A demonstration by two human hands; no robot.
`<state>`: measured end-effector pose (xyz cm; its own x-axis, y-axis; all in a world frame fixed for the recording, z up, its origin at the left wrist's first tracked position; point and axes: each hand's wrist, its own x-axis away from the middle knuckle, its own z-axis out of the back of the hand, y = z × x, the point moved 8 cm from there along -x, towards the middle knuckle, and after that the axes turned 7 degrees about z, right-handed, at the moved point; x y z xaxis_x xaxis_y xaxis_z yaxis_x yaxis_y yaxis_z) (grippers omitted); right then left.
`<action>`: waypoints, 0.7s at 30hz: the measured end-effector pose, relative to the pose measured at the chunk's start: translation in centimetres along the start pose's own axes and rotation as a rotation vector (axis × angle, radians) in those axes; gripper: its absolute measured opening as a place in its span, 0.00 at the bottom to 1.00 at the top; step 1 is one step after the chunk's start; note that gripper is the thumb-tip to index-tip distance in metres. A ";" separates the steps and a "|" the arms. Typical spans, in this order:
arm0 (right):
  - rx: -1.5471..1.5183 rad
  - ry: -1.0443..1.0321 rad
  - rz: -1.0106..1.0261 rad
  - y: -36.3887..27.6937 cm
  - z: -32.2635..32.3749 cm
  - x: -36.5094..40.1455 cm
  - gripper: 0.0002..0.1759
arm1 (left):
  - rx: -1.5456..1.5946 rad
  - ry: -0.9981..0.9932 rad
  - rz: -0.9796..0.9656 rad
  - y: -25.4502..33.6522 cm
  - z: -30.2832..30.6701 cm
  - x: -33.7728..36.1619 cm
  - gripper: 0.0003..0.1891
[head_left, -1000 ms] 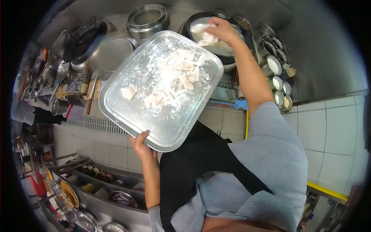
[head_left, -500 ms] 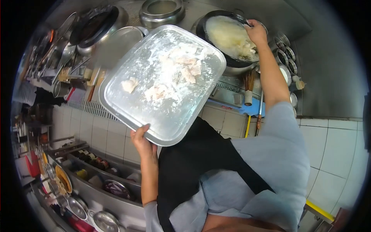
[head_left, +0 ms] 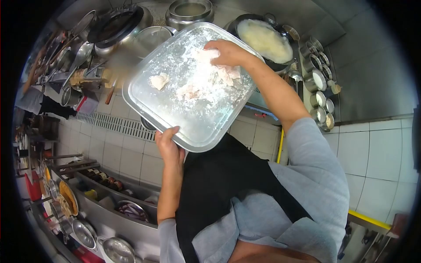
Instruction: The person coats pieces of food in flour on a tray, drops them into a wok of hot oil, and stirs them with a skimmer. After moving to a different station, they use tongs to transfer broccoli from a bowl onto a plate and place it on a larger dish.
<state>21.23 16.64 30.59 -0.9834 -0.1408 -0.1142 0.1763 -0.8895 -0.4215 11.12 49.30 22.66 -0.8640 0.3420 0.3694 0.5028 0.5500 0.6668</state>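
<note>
My left hand (head_left: pixel 169 142) grips the near corner of a metal tray (head_left: pixel 197 138), thumb on top and fingers underneath. White flour dusts the tray, with several pale floured pieces of meat on it. One floured piece (head_left: pixel 159 81) lies apart on the left; others (head_left: pixel 187 91) sit near the middle. My right hand (head_left: pixel 230 53) is over the far part of the tray, its fingers curled around a floured piece of meat (head_left: pixel 211 54) that they partly hide. Beyond the tray's far right corner is a wok (head_left: pixel 240 22) of pale, foaming liquid.
Small metal pots (head_left: pixel 316 81) line the counter at right. A metal pot (head_left: pixel 189 9) stands at the back, and a large dark-rimmed pan (head_left: pixel 115 26) at back left. Behind on the left, a steel shelf unit (head_left: pixel 103 212) holds bottles and bowls. A yellow pipe (head_left: pixel 280 147) runs below the stove.
My right hand has moved from the wok's right side back to the tray, among the floured pieces. The tray has shifted slightly right and up in view, still in my left hand.
</note>
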 end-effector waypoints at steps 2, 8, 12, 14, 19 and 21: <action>0.065 0.038 0.051 -0.9 0.2 -1.1 0.26 | 0.018 0.012 0.012 0.1 0.1 -0.1 0.28; -0.225 -0.090 -0.045 -2.7 -1.2 -1.8 0.34 | -0.038 -0.002 -0.024 0.0 0.0 0.2 0.30; -0.051 -0.151 0.075 -3.4 -3.7 -3.2 0.24 | -0.067 0.012 -0.028 0.0 -0.8 0.0 0.30; -0.018 -0.154 0.094 -3.5 -2.7 -3.2 0.21 | -0.089 0.057 -0.005 0.4 -1.0 0.2 0.30; -0.453 -0.074 -0.089 -0.6 0.0 -2.0 0.16 | -0.083 0.065 -0.009 -0.3 0.3 -0.9 0.30; -0.436 -0.053 -0.060 -0.8 0.9 -1.4 0.16 | -0.085 0.035 -0.031 -0.4 0.7 -1.3 0.30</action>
<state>22.45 17.22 31.88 -0.9913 -0.1265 -0.0369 0.1092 -0.6320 -0.7672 12.02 49.15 21.50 -0.8803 0.2978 0.3693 0.4731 0.4931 0.7301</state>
